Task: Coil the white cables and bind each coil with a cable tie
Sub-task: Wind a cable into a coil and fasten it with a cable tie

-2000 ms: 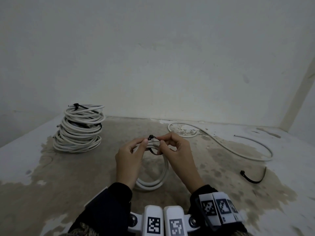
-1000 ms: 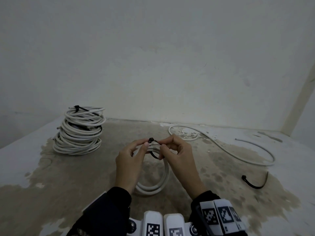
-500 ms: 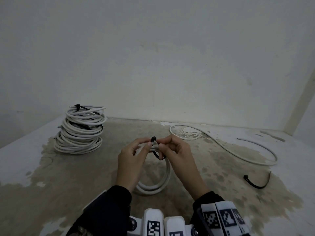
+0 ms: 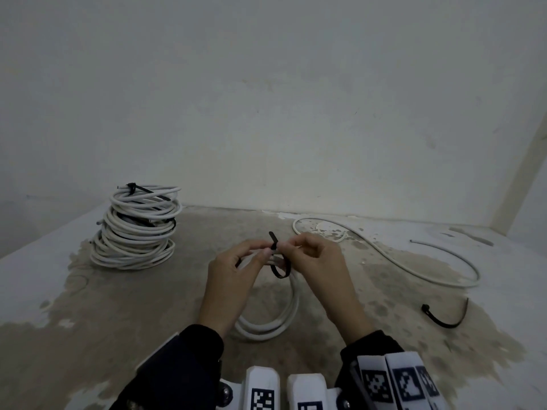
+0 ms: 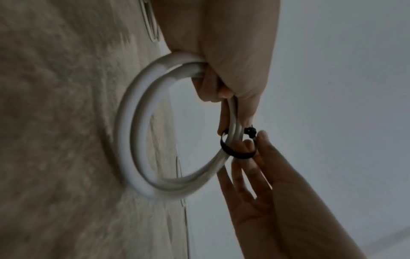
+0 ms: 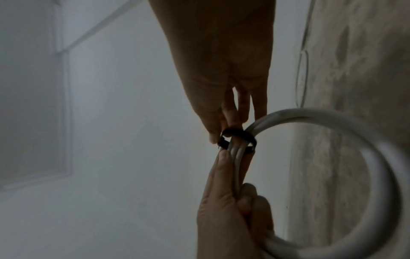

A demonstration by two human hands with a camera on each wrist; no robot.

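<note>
A small white cable coil (image 4: 266, 325) hangs upright between my hands above the floor. My left hand (image 4: 260, 255) grips the coil's top strands, fingers curled round them (image 5: 224, 87). A black cable tie (image 4: 279, 270) loops loosely round those strands (image 5: 235, 153), its tail (image 4: 272, 236) sticking up past the fingertips. My right hand (image 4: 291, 247) pinches the tie beside the left thumb. In the right wrist view the tie (image 6: 240, 135) circles the coil (image 6: 381, 175) just under my right fingertips (image 6: 214, 135). The tie's head is mostly hidden by fingers.
A tall stack of tied white coils (image 4: 136, 229) stands at the back left. A loose white cable (image 4: 387, 253) snakes across the floor at right, with a spare black cable tie (image 4: 444, 319) near it. The wall (image 4: 266, 113) rises close behind.
The tie's tail now pokes up above my fingertips, where before only its head showed. The hands stay together over the coil.
</note>
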